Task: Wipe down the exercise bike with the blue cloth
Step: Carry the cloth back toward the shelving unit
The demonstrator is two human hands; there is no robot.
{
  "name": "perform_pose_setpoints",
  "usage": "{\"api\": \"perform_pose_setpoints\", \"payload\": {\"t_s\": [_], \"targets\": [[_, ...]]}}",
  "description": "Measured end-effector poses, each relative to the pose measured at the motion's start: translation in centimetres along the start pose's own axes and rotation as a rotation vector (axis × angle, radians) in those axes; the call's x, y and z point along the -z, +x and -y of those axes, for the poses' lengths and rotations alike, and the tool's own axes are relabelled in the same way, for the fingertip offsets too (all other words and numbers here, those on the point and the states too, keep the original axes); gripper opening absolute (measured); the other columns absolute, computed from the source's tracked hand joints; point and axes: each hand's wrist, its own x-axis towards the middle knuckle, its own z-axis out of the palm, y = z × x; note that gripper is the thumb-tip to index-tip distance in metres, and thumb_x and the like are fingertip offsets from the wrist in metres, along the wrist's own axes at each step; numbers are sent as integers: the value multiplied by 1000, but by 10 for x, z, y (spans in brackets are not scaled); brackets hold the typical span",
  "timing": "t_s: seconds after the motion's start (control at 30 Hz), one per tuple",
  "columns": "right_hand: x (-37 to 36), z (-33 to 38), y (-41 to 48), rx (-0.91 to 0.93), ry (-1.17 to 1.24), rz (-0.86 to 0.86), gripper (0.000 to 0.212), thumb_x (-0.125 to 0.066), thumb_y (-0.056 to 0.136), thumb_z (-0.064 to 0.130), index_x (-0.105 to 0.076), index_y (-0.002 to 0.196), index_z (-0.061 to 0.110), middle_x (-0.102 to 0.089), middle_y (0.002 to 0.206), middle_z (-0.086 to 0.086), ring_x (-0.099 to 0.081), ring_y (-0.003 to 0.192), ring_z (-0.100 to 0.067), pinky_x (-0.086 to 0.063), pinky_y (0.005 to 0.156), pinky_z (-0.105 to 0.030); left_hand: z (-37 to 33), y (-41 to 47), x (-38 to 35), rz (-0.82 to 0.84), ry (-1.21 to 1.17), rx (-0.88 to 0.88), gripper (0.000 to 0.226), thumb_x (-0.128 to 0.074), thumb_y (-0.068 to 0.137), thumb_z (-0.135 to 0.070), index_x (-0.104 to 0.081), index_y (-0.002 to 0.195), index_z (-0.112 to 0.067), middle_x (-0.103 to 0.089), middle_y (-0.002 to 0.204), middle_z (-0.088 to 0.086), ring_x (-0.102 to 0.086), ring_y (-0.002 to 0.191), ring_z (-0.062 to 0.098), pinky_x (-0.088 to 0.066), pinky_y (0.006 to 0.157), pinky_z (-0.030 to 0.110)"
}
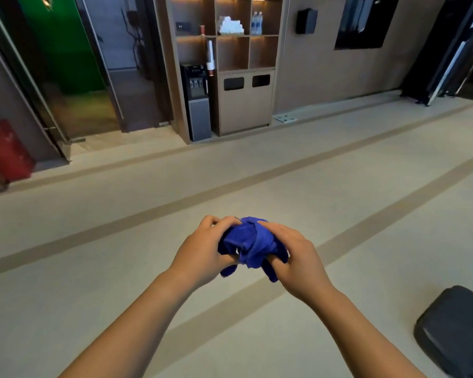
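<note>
A crumpled blue cloth [250, 245] is bunched between both hands, held out in front of me above the floor. My left hand [202, 251] grips its left side with curled fingers. My right hand [292, 257] holds its right side, fingers tucked under the fabric. A dark padded piece of gym equipment [456, 328] shows at the lower right corner; I cannot tell whether it belongs to the exercise bike. No whole bike is in view.
Beige floor with darker stripes [229, 186] stretches ahead. A wooden shelf unit [243, 77] with towels and bottles stands at the far wall, a water dispenser [198, 102] beside it. A red box [4, 151] sits far left, a black frame [445, 64] far right.
</note>
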Motion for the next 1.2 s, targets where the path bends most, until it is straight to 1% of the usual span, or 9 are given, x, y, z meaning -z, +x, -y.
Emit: {"api": "perform_pose_setpoints", "payload": {"t_s": [0.17,0.33,0.43,0.5,0.57,0.67,0.9,1.07,1.2], "targets": [[-17,-65,117,47,-14,85,56,-56,71,-4,-60,117,29,-57,113,14,-53,104,-6,-38,88,-13,45,109,-7,-89,210,107,51,-68,70,-46,-45,115,-46,-41,129,-14,-59,95,19,-46,70,28],[-30,-119,266,109,-7,81,55,-49,73,-6,-62,118,23,-51,110,6,-51,95,1,-37,81,-6,88,251,5,-88,63,56,76,-71,72,-44,-28,135,-51,-35,144,-12,-55,113,15,-47,91,31],[-26,-144,357,144,-7,99,57,-44,71,-1,-60,121,22,-53,113,5,-51,98,2,-38,85,-9,102,343,19,-74,31,24,67,-71,75,-42,-37,131,-50,-23,152,-3,-49,122,28,-43,99,37],[-21,-164,414,153,-2,65,53,-49,75,-2,-59,123,21,-57,115,8,-52,102,2,-37,89,-9,109,405,28,-105,20,-38,51,-72,75,-39,-50,121,-38,-34,147,-5,-46,125,21,-40,97,31],[-16,-189,465,109,13,5,51,-56,78,-4,-59,122,22,-61,112,13,-54,101,3,-38,87,-7,113,464,31,-108,-14,-71,34,-71,76,-35,-53,106,-34,-56,120,-12,-55,105,17,-46,85,32],[-8,-239,531,18,47,-78,47,-58,78,-2,-59,117,25,-61,105,24,-55,95,9,-39,78,-4,117,554,21,-87,-32,-83,22,-64,79,-31,-47,92,-35,-60,88,-17,-55,80,14,-47,67,33],[8,-354,677,110,70,-31,59,-65,73,18,-46,126,38,-47,126,23,-45,119,1,-36,92,-9,136,759,-11,-126,-59,-143,11,-58,87,-38,-47,88,-40,-59,89,-17,-56,79,5,-48,68,29],[20,-423,826,127,53,-5,58,-74,70,32,-47,120,43,-49,119,23,-48,110,6,-37,86,-7,150,908,-8,-111,-90,-124,14,-65,82,-36,-53,88,-36,-60,89,-16,-54,81,-1,-43,68,14],[22,-467,935,161,79,4,45,-67,75,13,-54,105,45,-56,104,25,-54,94,5,-39,75,-6,175,1008,9,-48,-129,-91,26,-73,76,-32,-56,95,-37,-61,95,-22,-55,90,-5,-42,69,9]]}}
